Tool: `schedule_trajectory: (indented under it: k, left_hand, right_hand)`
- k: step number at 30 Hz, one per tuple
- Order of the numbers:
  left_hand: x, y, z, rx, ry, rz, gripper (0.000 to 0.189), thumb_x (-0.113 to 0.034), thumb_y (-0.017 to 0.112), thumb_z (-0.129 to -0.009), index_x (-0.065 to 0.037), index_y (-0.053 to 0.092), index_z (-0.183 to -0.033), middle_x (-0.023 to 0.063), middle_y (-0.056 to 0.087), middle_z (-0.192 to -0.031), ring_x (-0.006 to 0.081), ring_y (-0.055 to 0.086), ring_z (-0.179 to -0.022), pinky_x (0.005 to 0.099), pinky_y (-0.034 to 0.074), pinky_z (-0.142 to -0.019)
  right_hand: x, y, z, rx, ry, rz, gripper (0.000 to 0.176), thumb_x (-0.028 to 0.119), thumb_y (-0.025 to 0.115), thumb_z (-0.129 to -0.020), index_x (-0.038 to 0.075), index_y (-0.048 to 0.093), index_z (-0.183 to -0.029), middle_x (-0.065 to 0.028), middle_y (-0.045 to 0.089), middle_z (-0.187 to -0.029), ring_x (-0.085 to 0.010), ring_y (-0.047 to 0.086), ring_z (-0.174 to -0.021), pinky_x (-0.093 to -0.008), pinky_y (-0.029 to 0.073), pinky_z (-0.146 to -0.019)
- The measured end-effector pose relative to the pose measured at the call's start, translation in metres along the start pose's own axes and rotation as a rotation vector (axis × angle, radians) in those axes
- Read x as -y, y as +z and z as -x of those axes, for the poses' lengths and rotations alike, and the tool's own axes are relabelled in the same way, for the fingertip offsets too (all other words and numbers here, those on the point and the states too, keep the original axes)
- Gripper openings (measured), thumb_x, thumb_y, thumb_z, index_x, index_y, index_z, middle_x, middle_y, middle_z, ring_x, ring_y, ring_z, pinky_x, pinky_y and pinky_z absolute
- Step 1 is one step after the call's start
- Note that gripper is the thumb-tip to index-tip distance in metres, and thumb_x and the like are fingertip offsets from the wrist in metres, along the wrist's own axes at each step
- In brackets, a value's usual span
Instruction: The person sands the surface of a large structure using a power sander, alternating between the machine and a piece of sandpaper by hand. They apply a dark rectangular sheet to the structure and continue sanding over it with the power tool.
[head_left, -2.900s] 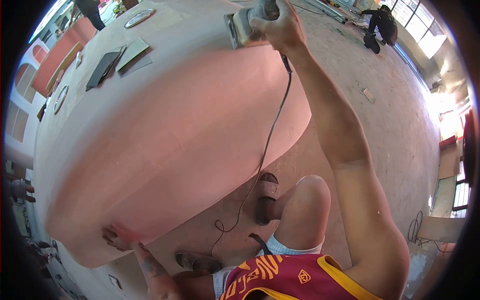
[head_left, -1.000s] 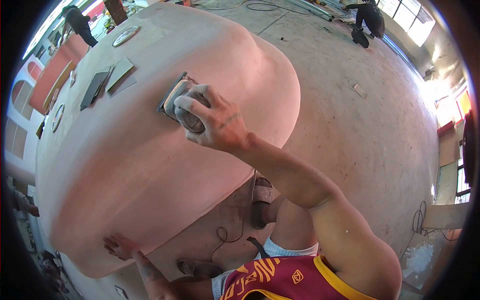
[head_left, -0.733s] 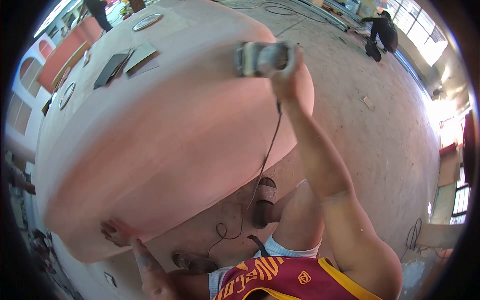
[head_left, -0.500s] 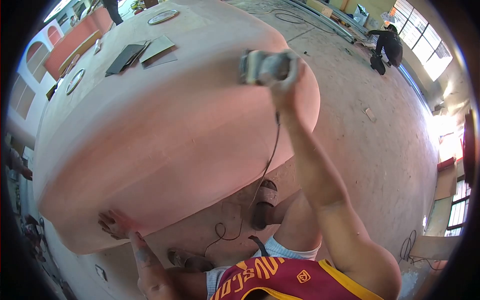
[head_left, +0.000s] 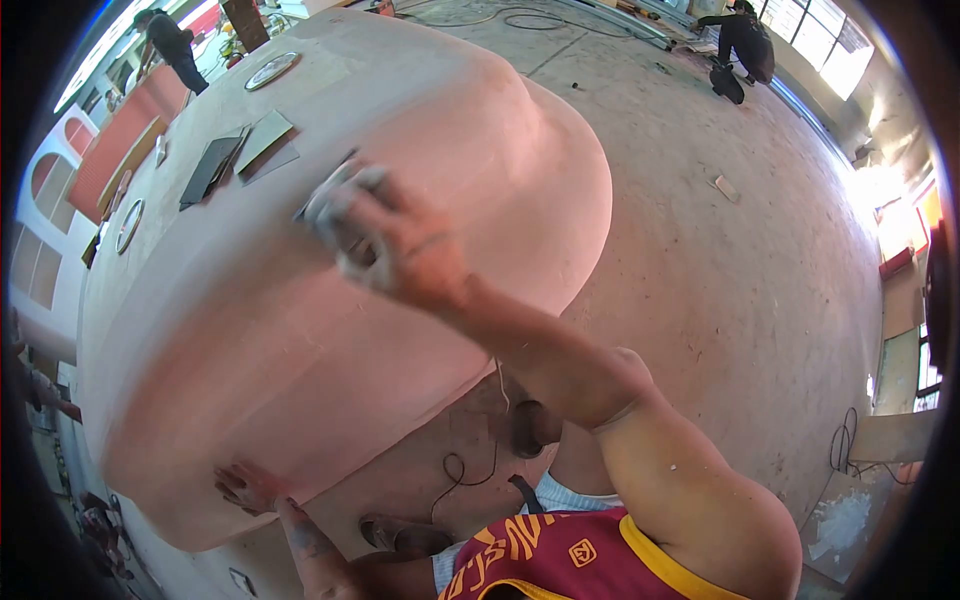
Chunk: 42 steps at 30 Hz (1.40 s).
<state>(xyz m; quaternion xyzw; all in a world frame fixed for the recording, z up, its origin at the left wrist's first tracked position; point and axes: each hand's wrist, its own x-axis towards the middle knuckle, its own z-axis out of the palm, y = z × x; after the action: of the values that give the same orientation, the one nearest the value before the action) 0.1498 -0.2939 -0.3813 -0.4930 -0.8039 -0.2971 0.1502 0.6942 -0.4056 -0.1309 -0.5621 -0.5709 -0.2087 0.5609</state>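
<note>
Holds a dusty, grey-and-white handheld power sander (head_left: 322,205) at ten o'clock, within the closed grip of the right hand (head_left: 415,250), with fingers wrapped over the body. Appears set base-on against the upper flank of a large, smooth, curved pink-and-cream form (head_left: 300,350); cannot confirm full contact owing to blur. Probably takes this overhand hold to press and steer with one arm.

Rests the left hand (head_left: 248,487) at eight o'clock, open, fingers spread, on the lower flank near the bottom edge. Likely serves as a brace for the leaning body.

Shows a thin dark cord (head_left: 460,482) looped slack on the dusty grey floor (head_left: 700,300) near six o'clock, presumably leaving spare length for the tool's sweep.

Includes dark grey rectangular sheets (head_left: 208,173) beside a pale grey-green rectangular sheet (head_left: 266,137), lying on the form farther out at ten o'clock. Seems placed within reach, yet apart from the sander.

Also includes a silver-rimmed oval fitting (head_left: 272,71) between ten and eleven o'clock, a flat tan piece (head_left: 724,187) on the floor at two, and a crouching person in dark clothing (head_left: 745,50) between one and two.
</note>
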Motion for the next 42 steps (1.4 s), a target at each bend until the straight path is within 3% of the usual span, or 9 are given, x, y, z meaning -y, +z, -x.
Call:
schedule_trajectory:
  k: [5, 7, 11, 19, 23, 29, 33, 40, 42]
  left_hand:
    - [-0.007, -0.002, -0.001, 0.055, -0.083, 0.041, 0.067, -0.067, 0.038, -0.105, -0.035, 0.041, -0.163, -0.0041, 0.038, -0.17, 0.0262, 0.033, -0.156, 0.0565, 0.025, -0.123]
    - [-0.031, -0.023, 0.007, 0.057, -0.146, -0.038, 0.067, -0.068, 0.037, -0.104, -0.036, 0.042, -0.162, -0.0046, 0.037, -0.17, 0.0261, 0.033, -0.156, 0.0562, 0.025, -0.123]
    - [-0.026, -0.012, 0.006, 0.026, -0.126, -0.054, 0.069, -0.071, 0.037, -0.103, -0.035, 0.044, -0.161, -0.0036, 0.036, -0.171, 0.0267, 0.033, -0.156, 0.0542, 0.027, -0.123]
    - [-0.032, -0.024, 0.008, 0.051, -0.147, -0.018, 0.069, -0.07, 0.04, -0.103, -0.034, 0.045, -0.161, 0.0039, 0.039, -0.169, 0.0305, 0.035, -0.155, 0.0548, 0.028, -0.122]
    - [-0.022, -0.021, 0.002, 0.056, -0.064, 0.026, 0.066, -0.067, 0.04, -0.104, -0.033, 0.046, -0.161, 0.0045, 0.04, -0.168, 0.031, 0.035, -0.155, 0.0548, 0.028, -0.122]
    - [-0.022, -0.019, 0.005, 0.042, -0.052, 0.031, 0.063, -0.063, 0.041, -0.106, -0.032, 0.046, -0.161, 0.0048, 0.039, -0.169, 0.0319, 0.034, -0.155, 0.0539, 0.026, -0.123]
    - [-0.029, -0.024, 0.007, 0.05, -0.069, 0.06, 0.065, -0.063, 0.041, -0.105, -0.029, 0.046, -0.161, 0.005, 0.039, -0.169, 0.0309, 0.033, -0.155, 0.052, 0.025, -0.125]
    - [-0.029, -0.024, 0.005, 0.027, 0.039, -0.017, 0.069, -0.064, 0.039, -0.106, -0.02, 0.049, -0.159, 0.0044, 0.045, -0.166, 0.0295, 0.035, -0.154, 0.0431, 0.029, -0.125]
    - [-0.024, -0.024, 0.005, 0.041, 0.033, -0.034, 0.069, -0.064, 0.038, -0.107, -0.02, 0.05, -0.159, 0.0037, 0.044, -0.166, 0.0289, 0.035, -0.154, 0.0439, 0.031, -0.124]
  right_hand:
    - [-0.084, -0.067, -0.026, -0.099, 0.382, 0.169, 0.058, 0.018, 0.088, -0.073, 0.009, 0.067, -0.126, -0.0135, 0.067, -0.118, -0.0244, 0.068, -0.106, -0.0384, 0.059, -0.085]
    - [-0.154, -0.075, -0.027, -0.228, 0.433, 0.008, 0.061, 0.017, 0.086, -0.073, 0.007, 0.063, -0.129, -0.0139, 0.065, -0.12, -0.0258, 0.067, -0.108, -0.0394, 0.056, -0.093]
    - [-0.149, -0.098, -0.032, -0.272, 0.572, 0.187, 0.067, 0.014, 0.083, -0.073, 0.01, 0.059, -0.135, -0.0165, 0.06, -0.125, -0.0354, 0.064, -0.114, -0.0465, 0.054, -0.097]
    - [-0.042, 0.013, 0.07, -0.316, 0.099, 0.167, 0.054, 0.012, 0.085, -0.072, 0.009, 0.066, -0.122, -0.0124, 0.067, -0.112, -0.0344, 0.066, -0.109, -0.0439, 0.058, -0.087]
    - [-0.005, 0.0, 0.074, -0.025, 0.07, 0.091, 0.053, 0.01, 0.086, -0.069, 0.006, 0.068, -0.119, -0.0063, 0.065, -0.121, -0.0326, 0.066, -0.105, -0.0397, 0.059, -0.086]
    - [-0.092, -0.027, 0.051, -0.331, 0.2, 0.109, 0.058, 0.011, 0.083, -0.073, 0.01, 0.065, -0.128, -0.012, 0.061, -0.124, -0.0359, 0.062, -0.115, -0.0435, 0.055, -0.096]
    - [-0.122, -0.059, 0.049, -0.387, 0.405, 0.082, 0.067, 0.012, 0.084, -0.075, 0.003, 0.056, -0.136, -0.0118, 0.055, -0.127, -0.0251, 0.059, -0.119, -0.0388, 0.049, -0.104]
    - [-0.092, -0.028, 0.075, -0.232, -0.11, 0.14, 0.058, 0.01, 0.086, -0.068, 0.006, 0.067, -0.122, -0.0149, 0.065, -0.124, -0.0351, 0.063, -0.114, -0.0448, 0.055, -0.095]
    - [-0.064, -0.009, 0.083, -0.107, -0.047, 0.043, 0.059, 0.012, 0.09, -0.065, 0.015, 0.07, -0.121, -0.0115, 0.064, -0.127, -0.0349, 0.066, -0.108, -0.0438, 0.061, -0.085]
